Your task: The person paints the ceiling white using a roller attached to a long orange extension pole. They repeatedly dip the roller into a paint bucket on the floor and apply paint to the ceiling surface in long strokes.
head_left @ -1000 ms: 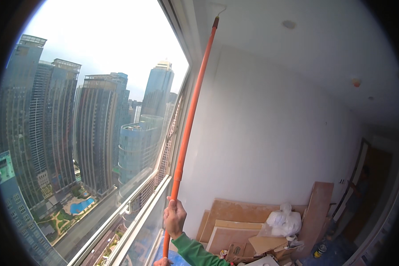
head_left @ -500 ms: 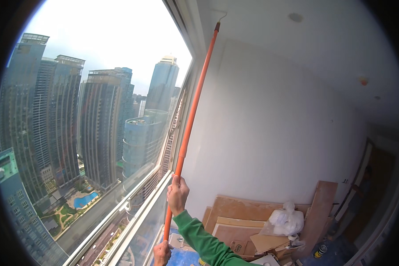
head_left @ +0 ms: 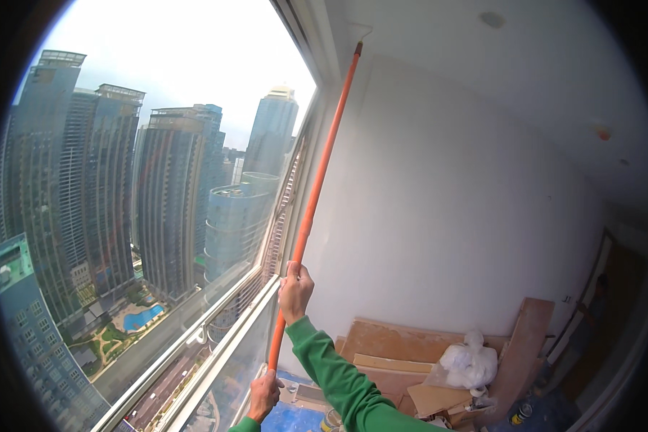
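Observation:
A long orange extension pole point(head_left: 327, 151) leans up from in front of me to the ceiling by the window. A thin bent wire frame, like that of a paint roller point(head_left: 368, 33), sticks out of its dark top end; any roller cover there is too pale to make out. My right hand point(head_left: 296, 294), in a green sleeve, is closed around the pole at about sill height. Lower down, my left hand point(head_left: 265, 394) is wrapped round the pole near its bottom end.
A window frame point(head_left: 227, 327) runs along my left, with tall buildings far below and beyond. Wooden boards point(head_left: 403, 342) and a white plastic bag point(head_left: 469, 362) lean at the wall's foot. Cans stand on blue floor covering point(head_left: 295, 419). A person stands near the doorway at right.
Both hands show higher in the picture, and more of my left sleeve has come into view. The pole's top sits slightly lower and further right. The whole view has shifted a little.

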A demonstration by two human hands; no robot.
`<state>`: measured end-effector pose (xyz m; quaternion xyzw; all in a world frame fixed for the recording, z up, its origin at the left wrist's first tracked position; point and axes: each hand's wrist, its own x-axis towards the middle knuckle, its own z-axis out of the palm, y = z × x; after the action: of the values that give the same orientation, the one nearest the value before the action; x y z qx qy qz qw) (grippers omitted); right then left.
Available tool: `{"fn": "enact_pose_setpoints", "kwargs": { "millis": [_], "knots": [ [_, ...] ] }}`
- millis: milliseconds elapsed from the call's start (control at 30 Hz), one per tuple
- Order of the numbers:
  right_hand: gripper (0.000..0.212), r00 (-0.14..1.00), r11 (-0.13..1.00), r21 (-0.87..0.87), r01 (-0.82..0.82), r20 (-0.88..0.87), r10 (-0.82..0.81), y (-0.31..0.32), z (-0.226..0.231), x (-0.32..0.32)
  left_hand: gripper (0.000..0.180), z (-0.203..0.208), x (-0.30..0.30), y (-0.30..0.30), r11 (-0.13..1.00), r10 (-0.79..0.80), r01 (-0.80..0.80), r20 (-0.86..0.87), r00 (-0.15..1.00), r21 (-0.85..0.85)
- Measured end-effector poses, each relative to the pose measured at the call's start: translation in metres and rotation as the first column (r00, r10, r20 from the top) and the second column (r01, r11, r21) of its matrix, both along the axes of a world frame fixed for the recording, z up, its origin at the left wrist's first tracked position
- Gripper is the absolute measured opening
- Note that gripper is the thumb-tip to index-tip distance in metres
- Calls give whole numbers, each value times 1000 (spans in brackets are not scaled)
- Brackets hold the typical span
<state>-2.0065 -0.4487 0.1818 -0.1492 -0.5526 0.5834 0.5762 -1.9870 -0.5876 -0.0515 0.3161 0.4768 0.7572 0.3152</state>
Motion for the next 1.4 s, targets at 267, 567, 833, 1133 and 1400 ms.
{"fn": "enact_pose_setpoints", "kwargs": {
  "millis": [267,567,833,1133,1400],
  "knots": [
    [37,1000,1000,-26,18,-11,-18,29,22,-16,62,19,-18,34,1000,-3,2,-5,1000,-21],
    [39,1000,1000,4,20,22,-20,86,44,-40,62,60,-35,65,999,-16,16,7,1000,-44],
    [38,997,997,13,74,37,-75,112,77,-50,61,100,-46,83,999,-28,29,20,999,-39],
    [35,999,1000,11,13,32,-13,102,87,-52,60,118,-44,70,999,-14,15,24,1000,-48],
    [41,993,992,-39,-117,-21,116,29,61,-26,59,65,-29,29,996,87,-87,-60,994,2]
  ]
}}
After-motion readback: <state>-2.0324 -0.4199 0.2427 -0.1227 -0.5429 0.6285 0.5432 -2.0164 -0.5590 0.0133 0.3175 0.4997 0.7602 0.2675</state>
